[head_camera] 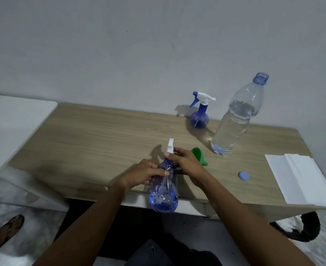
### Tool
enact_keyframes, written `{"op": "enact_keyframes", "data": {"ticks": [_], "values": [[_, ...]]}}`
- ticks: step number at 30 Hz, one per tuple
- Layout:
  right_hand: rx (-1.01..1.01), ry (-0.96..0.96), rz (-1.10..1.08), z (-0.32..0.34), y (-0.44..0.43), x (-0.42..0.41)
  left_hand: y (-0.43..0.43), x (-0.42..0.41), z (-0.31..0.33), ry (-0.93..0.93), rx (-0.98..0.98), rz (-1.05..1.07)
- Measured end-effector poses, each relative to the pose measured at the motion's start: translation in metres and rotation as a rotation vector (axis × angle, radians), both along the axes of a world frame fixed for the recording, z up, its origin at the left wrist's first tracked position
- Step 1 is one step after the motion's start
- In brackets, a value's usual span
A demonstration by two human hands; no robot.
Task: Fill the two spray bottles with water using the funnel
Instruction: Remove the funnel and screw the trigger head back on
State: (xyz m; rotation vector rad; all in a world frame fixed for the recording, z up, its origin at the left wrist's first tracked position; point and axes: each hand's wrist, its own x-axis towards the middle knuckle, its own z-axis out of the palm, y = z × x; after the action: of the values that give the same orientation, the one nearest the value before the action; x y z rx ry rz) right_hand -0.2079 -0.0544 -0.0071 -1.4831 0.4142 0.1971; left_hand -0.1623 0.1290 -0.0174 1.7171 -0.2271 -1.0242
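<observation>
I hold a blue see-through spray bottle (pixel 163 192) tilted over the table's near edge, a little water in its base. My left hand (pixel 142 174) grips its upper body. My right hand (pixel 187 164) is curled round its neck just below the white spray head (pixel 170 145). A green funnel (pixel 198 155) lies on its side right behind my right hand. A second, round blue spray bottle (pixel 199 117) with its white trigger head on stands at the back of the table. To its right stands an uncapped large water bottle (pixel 235 120), more than half full.
The wooden table (pixel 93 135) stands against a grey wall. A blue bottle cap (pixel 243 175) lies right of the funnel. Folded white paper towels (pixel 300 179) cover the right end. A white surface (pixel 10 127) adjoins the table's left. A sandalled foot (pixel 6 231) is on the floor.
</observation>
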Motion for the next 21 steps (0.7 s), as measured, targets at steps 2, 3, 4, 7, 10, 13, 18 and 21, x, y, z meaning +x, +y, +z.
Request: {"op": "enact_keyframes", "data": {"ticks": [2, 3, 4, 7, 10, 13, 18, 21], "values": [[0.006, 0.016, -0.003, -0.005, 0.001, -0.001, 0.002, -0.001, -0.004, 0.007, 0.017, -0.006], [0.001, 0.032, -0.004, -0.005, 0.002, -0.001, 0.002, -0.002, -0.004, 0.012, 0.021, -0.003], [-0.004, 0.043, 0.002, -0.007, 0.003, -0.001, 0.002, -0.002, -0.004, 0.018, 0.023, 0.0], [-0.02, 0.064, 0.036, -0.01, 0.003, 0.001, 0.002, -0.003, -0.003, 0.034, 0.03, -0.006], [-0.023, 0.08, 0.063, -0.013, 0.002, 0.001, 0.005, -0.002, -0.004, 0.031, 0.054, -0.02], [-0.02, 0.081, 0.102, -0.015, 0.001, 0.0, 0.006, -0.001, -0.005, 0.029, 0.075, -0.034], [0.018, 0.09, 0.132, -0.015, 0.001, 0.001, 0.007, -0.001, -0.006, 0.035, 0.075, -0.04], [0.026, 0.101, 0.123, -0.011, 0.003, 0.002, 0.007, 0.002, -0.007, 0.032, 0.081, -0.035]]}}
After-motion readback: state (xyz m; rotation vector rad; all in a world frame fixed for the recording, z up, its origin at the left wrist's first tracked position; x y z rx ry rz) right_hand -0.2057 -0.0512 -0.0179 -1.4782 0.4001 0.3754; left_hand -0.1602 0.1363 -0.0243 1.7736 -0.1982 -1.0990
